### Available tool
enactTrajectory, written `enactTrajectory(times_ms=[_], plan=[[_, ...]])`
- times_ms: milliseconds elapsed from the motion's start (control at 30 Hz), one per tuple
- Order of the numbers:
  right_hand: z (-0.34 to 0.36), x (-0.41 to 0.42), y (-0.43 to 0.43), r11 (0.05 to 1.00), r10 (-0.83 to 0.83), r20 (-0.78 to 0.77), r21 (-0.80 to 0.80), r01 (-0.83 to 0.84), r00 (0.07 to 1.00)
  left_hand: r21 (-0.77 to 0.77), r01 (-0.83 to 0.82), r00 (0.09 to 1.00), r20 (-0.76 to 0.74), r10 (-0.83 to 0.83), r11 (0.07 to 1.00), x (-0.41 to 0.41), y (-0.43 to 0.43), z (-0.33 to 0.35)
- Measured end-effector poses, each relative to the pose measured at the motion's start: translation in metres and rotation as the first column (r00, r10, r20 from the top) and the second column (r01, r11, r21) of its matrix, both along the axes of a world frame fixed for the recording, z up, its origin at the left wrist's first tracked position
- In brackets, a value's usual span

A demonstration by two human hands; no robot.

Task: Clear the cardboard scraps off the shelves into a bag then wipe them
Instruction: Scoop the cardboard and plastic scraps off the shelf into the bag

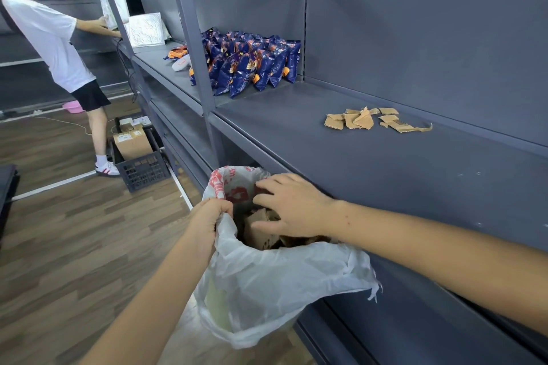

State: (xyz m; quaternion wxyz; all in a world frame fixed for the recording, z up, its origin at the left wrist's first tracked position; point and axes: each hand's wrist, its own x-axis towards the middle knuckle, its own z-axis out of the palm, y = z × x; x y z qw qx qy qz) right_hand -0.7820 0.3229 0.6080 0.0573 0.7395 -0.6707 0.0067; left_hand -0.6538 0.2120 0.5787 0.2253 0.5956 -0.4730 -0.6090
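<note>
Cardboard scraps (pixel 376 121) sit in a small heap well back on the grey shelf (pixel 296 139), and more cardboard shows inside the white plastic bag (pixel 281 281) held below the shelf's front edge. The left hand (pixel 212 213) has the bag's rim bunched in a fist. The right hand (pixel 292 206) hovers over the opening, fingers loose and spread, nothing clearly held. The danger is that only one side of the rim is gripped, so the mouth could sag shut and the next handful land on the floor (pixel 74 231). The heap is also well apart from the bag, so small bits may drop on the way across.

The right hand (pixel 292 206) covers most cardboard scraps (pixel 261 228) inside the bag (pixel 281 281), whose red print (pixel 218 184) is unreadable.
</note>
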Motion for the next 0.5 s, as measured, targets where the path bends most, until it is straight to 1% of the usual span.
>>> enactTrajectory(times_ms=[100, 233, 333, 400, 500], plan=[[0.005, -0.018, -0.008, 0.994, -0.079, 0.018, -0.074, 0.080, 0.997, -0.018, 0.006, 1.000, 0.029, -0.006, 1.000, -0.004, 0.000, 0.002], [0.017, -0.062, -0.025, 0.950, -0.298, 0.035, -0.080, 0.300, 0.954, -0.003, -0.014, 0.999, 0.047, 0.014, 1.000, -0.009, 0.000, 0.001], [0.021, -0.100, -0.038, 0.868, -0.486, 0.116, -0.055, 0.494, 0.866, 0.001, -0.014, 0.998, 0.054, 0.014, 1.000, -0.007, -0.001, -0.001], [0.024, -0.124, -0.042, 0.801, -0.587, 0.160, -0.034, 0.598, 0.794, -0.019, -0.006, 1.000, 0.029, 0.006, 1.000, -0.007, 0.000, 0.000], [0.028, -0.155, -0.043, 0.705, -0.697, 0.191, 0.003, 0.709, 0.692, -0.048, -0.064, 0.992, 0.102, 0.068, 0.997, -0.007, -0.001, 0.000]])
